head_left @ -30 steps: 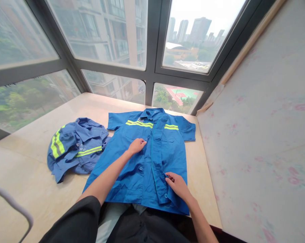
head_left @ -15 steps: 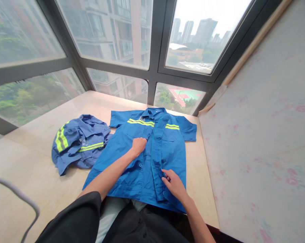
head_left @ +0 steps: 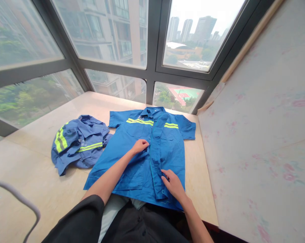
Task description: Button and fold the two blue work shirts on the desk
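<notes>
A bright blue short-sleeved work shirt (head_left: 172, 152) with yellow reflective stripes lies face up on the pale sill, collar towards the window. My left hand (head_left: 139, 146) pinches the fabric at the button strip in the middle of the chest. My right hand (head_left: 173, 183) rests lower down on the button strip near the hem, fingers curled and gripping the cloth edge. The hem hangs slightly over the near edge above my lap.
A second, darker blue shirt (head_left: 78, 143) with reflective stripes lies crumpled to the left. The stone sill (head_left: 36, 189) runs along large windows (head_left: 112, 33). A floral-patterned wall (head_left: 258, 135) borders the right side. A grey curved bar (head_left: 18, 202) shows at the lower left.
My right hand slid a little up the button strip from the hem. My left hand went from flat fingers to a pinch on the chest fabric. The shirt shifted slightly.
</notes>
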Demonstrator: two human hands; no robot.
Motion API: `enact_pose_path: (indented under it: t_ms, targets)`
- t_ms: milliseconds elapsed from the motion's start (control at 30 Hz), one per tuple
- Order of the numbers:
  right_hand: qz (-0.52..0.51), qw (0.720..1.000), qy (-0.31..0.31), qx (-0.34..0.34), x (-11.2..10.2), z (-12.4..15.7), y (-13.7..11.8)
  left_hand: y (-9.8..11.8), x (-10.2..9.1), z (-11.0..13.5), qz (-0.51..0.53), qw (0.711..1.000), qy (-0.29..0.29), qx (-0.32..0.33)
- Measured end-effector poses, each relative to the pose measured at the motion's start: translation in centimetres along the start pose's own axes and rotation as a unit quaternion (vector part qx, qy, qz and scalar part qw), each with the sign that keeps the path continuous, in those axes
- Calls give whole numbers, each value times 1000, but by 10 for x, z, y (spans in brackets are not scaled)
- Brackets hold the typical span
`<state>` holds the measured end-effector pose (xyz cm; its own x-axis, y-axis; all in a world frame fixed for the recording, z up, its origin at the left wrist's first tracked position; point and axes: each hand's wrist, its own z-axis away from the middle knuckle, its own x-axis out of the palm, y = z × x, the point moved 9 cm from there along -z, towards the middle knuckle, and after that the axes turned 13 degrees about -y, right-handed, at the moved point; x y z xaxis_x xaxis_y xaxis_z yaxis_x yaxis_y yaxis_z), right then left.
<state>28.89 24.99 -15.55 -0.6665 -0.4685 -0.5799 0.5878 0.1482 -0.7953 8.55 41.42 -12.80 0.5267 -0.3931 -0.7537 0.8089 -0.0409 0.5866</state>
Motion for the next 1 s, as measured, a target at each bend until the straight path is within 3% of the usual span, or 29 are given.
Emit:
enact_pose_path:
  t_ms: [167,267,333,467,600,767,900,1000]
  targets:
    - [3,1000,-9,-4,0,0,-1,13,13,32,3,997,63,34]
    - [-4,1000,-13,-1,0,0,0,29,9,77,-17,984,154,90]
    - [-15,1000,-13,-2,0,0,-1,28,12,112,-25,977,197,75]
    - [-26,1000,-4,-7,-1,-6,-9,13,56,161,-78,992,98,24]
    - [26,999,-6,26,-4,-19,-19,0,81,188,-136,989,58,6]
    - [84,995,-49,39,-15,-32,-36,2,74,191,-114,993,26,27]
    - [-10,999,-31,35,-32,-34,-50,17,53,207,-16,993,35,111]
    - [-84,996,7,43,-32,-32,-60,19,61,220,24,989,-28,145]
